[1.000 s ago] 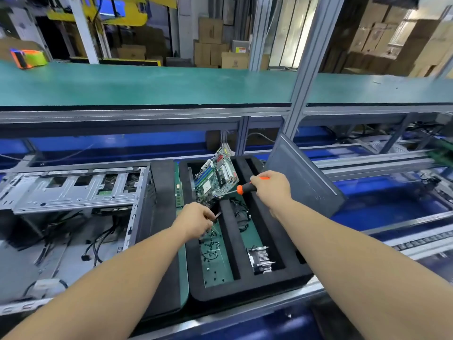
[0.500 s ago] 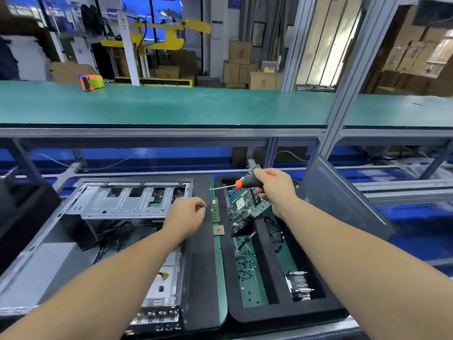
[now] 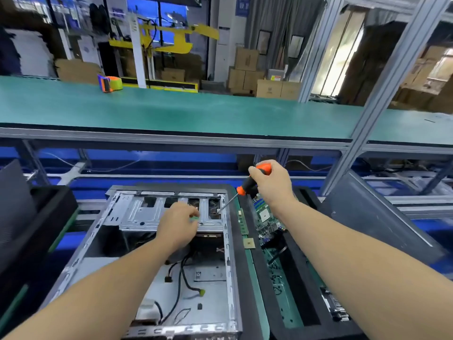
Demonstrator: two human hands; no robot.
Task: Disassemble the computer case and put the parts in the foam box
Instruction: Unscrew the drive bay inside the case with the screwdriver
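Note:
The open grey computer case (image 3: 220, 278) lies on its side at the middle, its metal drive cage (image 3: 147, 212) at the far end and loose black cables (image 3: 181, 273) on its floor. My left hand (image 3: 179, 223) is over the cage, fingers curled and pinching a small green tab (image 3: 195, 218). My right hand (image 3: 270, 186) grips an orange and black screwdriver (image 3: 247, 185) whose tip touches the cage's right end. To the right stands the black foam box (image 3: 277, 303), holding a motherboard (image 3: 266, 214), a memory stick (image 3: 241, 220), a CPU chip (image 3: 249, 242) and a heat sink (image 3: 335, 309).
A grey foam lid (image 3: 372, 222) leans at the right of the box. Another black foam box (image 3: 41, 217) stands at the left. Overhead runs a green shelf (image 3: 196, 111) with an orange tape dispenser (image 3: 110, 83); an aluminium post (image 3: 367, 133) rises at the right.
My view and both hands shifted left from the foam box to the case. My left hand moved from the case's edge onto the drive cage; the screwdriver swung tip-down onto the cage.

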